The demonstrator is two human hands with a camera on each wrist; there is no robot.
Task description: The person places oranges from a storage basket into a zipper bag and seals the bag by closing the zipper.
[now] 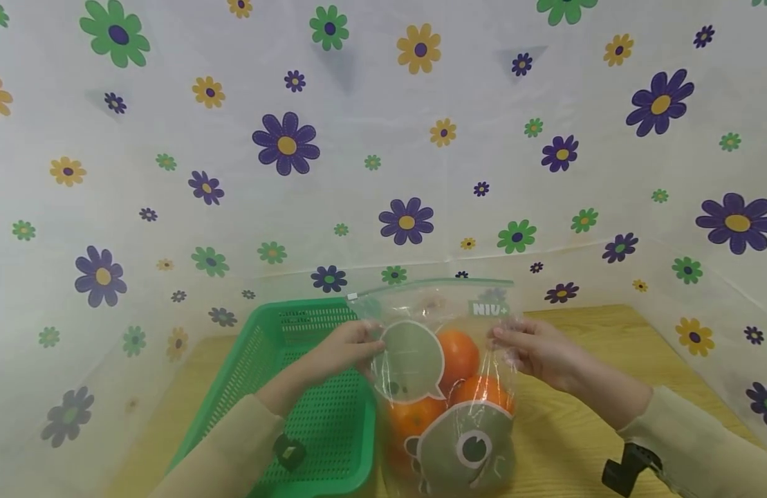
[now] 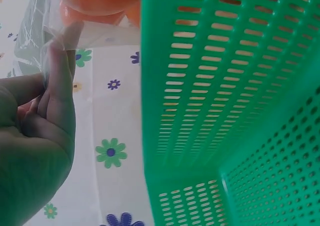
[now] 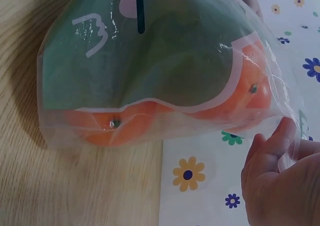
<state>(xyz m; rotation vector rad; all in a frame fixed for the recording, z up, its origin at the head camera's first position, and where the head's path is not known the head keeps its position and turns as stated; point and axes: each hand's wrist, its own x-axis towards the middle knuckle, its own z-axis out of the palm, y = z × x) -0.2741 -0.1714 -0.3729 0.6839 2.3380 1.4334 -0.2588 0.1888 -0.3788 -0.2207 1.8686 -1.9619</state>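
Observation:
A clear zipper bag (image 1: 414,311) with a green slider strip along its top and a green cartoon print stands upright over the table. Several oranges (image 1: 459,358) lie inside it, partly hidden by the print. My left hand (image 1: 346,348) pinches the bag's left side between thumb and fingers. On the opposite side, my right hand (image 1: 541,351) pinches the plastic in the same way. The right wrist view shows oranges (image 3: 115,123) low in the bag, with the right hand (image 3: 280,176) at its edge. In the left wrist view the left hand (image 2: 45,106) grips the plastic.
A green perforated basket (image 1: 364,443) stands left of the bag, close beside it, under my left forearm. The wooden table (image 1: 576,449) extends to the right. A white flower-patterned sheet (image 1: 358,194) rises behind and along both sides.

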